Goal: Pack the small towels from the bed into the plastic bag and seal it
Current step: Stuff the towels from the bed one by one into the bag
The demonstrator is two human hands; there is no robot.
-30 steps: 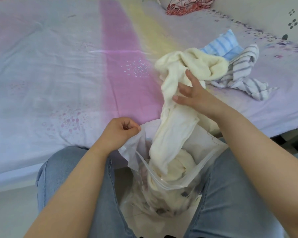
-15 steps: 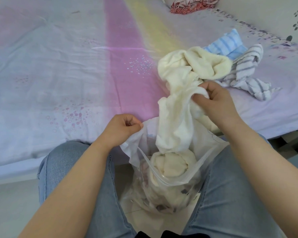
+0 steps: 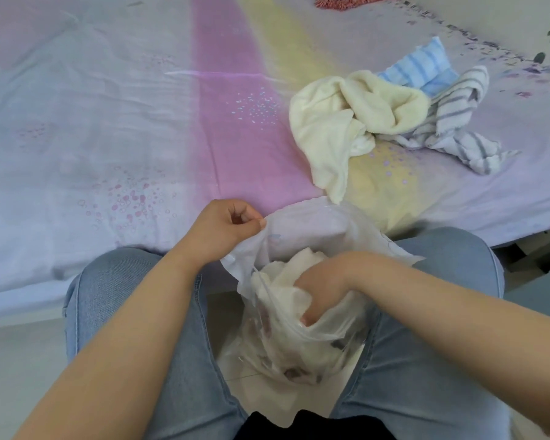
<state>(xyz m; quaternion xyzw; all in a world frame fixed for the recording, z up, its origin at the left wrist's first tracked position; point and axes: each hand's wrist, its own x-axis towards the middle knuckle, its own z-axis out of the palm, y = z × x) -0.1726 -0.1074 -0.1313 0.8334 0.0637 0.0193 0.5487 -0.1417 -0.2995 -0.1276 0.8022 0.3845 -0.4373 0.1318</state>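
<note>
Left hand (image 3: 224, 227) pinching rim of plastic bag (image 3: 302, 236), fingers clamped on film, mouth held wide between knees. Right hand (image 3: 323, 289) deep in bag, fingers curled into white towel (image 3: 283, 281), stuffing down. On bed (image 3: 108, 122), far right: cream towel (image 3: 334, 128), striped towel (image 3: 458, 128), blue towel (image 3: 416, 68). Risks: rim slipping from pinch, mouth collapsing; overstuffed bulk fouling seal.

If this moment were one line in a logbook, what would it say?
stage: stuffing | left hand: pinches plastic bag rim | right hand: inside bag, pressing white towel | on bed: cream towel, grey-striped towel, blue-striped towel | seal: open
</note>
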